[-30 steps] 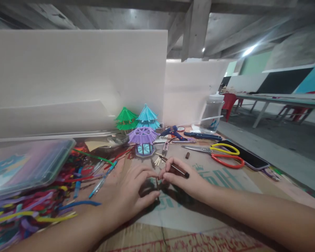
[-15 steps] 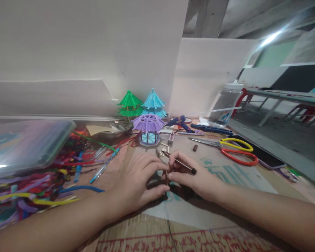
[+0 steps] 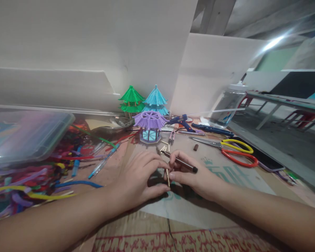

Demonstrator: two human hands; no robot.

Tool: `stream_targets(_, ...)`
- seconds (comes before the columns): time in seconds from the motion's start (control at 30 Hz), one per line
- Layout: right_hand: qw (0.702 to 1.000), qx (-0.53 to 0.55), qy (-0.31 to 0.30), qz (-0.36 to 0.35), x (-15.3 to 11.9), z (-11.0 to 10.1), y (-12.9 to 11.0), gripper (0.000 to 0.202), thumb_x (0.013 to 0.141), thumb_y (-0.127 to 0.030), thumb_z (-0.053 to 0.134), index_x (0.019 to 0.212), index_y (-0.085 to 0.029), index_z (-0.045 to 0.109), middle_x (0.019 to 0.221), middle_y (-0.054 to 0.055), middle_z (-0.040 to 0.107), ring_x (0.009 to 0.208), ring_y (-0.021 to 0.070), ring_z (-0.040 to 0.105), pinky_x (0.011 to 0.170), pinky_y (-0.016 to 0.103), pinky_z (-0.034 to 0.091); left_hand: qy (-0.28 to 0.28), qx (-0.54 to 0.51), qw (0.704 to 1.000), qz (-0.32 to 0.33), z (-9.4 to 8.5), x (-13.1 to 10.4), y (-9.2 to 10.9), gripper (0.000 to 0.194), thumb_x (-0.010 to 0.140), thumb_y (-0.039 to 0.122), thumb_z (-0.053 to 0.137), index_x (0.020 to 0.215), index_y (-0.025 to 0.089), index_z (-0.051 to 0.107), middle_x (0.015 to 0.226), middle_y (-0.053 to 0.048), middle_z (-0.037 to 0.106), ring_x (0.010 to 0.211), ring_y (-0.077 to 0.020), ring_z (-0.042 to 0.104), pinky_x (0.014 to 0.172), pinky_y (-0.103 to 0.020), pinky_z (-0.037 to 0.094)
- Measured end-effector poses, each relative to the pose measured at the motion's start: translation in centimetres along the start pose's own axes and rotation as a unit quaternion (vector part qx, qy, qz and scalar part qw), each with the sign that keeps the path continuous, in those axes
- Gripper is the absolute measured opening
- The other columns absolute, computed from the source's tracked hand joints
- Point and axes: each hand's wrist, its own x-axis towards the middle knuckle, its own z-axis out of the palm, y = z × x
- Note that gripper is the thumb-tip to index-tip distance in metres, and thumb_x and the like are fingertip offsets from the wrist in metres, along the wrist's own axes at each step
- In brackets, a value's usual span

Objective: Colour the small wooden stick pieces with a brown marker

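My right hand grips a brown marker, its tip pointing away to the left. Between the fingertips and thumb of my left hand is a short wooden stick; my right fingertips also touch it. Just past the hands lie several short pale sticks. The loose brown marker cap rests to their right. Behind them stands a small pavilion with a purple pipe-cleaner roof, in front of a green one and a light blue one.
Scissors and a phone lie at right. Farther back are a blue glue gun, a utility knife and a plastic bottle. Coloured pipe cleaners and a clear plastic box fill the left.
The wooden stick has turned between my fingers, and its lighter side now shows where it looked brown before. The head view has shifted slightly.
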Motion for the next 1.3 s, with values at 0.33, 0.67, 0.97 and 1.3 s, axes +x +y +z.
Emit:
stream_targets(0.33, 0.981, -0.135, 0.063, -0.126, -0.1, -1.1, -0.9, 0.038, 0.099, -0.058, 0.053, 0.111, -0.023, 0.063, 0.086, 0.004, 0.072, 0.081, 0.0179, 0.068, 0.079, 0.035, 0.055, 0.016, 0.011, 0.999, -0.03, 0.0, 0.1, 0.1, 0.026, 0.084, 0.027, 0.071, 0.108, 0.024, 0.061, 0.111, -0.005, 0.067, 0.108, -0.0252, 0.061, 0.093, -0.042, 0.05)
stream_targets(0.67, 0.954, -0.25, 0.097, -0.137, -0.7, -1.3, -1.2, 0.021, 0.098, -0.039, 0.057, 0.097, -0.023, 0.07, 0.079, 0.004, 0.074, 0.074, 0.0194, 0.071, 0.068, 0.033, 0.057, -0.05, 0.04, 0.993, -0.098, -0.2, 0.4, 0.0, 0.026, 0.085, 0.03, 0.073, 0.107, 0.022, 0.062, 0.108, -0.006, 0.066, 0.106, -0.0276, 0.062, 0.09, -0.044, 0.051)
stream_targets(0.97, 0.96, -0.248, 0.059, -0.117, -0.7, -1.0, -1.0, 0.014, 0.092, -0.03, 0.064, 0.084, -0.024, 0.054, 0.067, -0.001, 0.066, 0.06, 0.0137, 0.064, 0.056, 0.026, 0.051, -0.051, 0.043, 0.991, -0.119, 0.1, 0.2, -0.3, 0.022, 0.085, 0.033, 0.074, 0.099, 0.021, 0.061, 0.104, -0.007, 0.069, 0.101, -0.0282, 0.064, 0.086, -0.043, 0.052)
stream_targets(1.3, 0.958, -0.262, 0.057, -0.097, -0.4, -0.8, -1.2, 0.015, 0.092, -0.032, 0.063, 0.086, -0.023, 0.054, 0.069, 0.0, 0.068, 0.061, 0.0136, 0.065, 0.058, 0.026, 0.053, -0.059, 0.031, 0.991, -0.12, -0.1, 0.5, -0.1, 0.023, 0.086, 0.032, 0.072, 0.103, 0.021, 0.061, 0.106, -0.007, 0.069, 0.102, -0.0282, 0.064, 0.091, -0.045, 0.052)
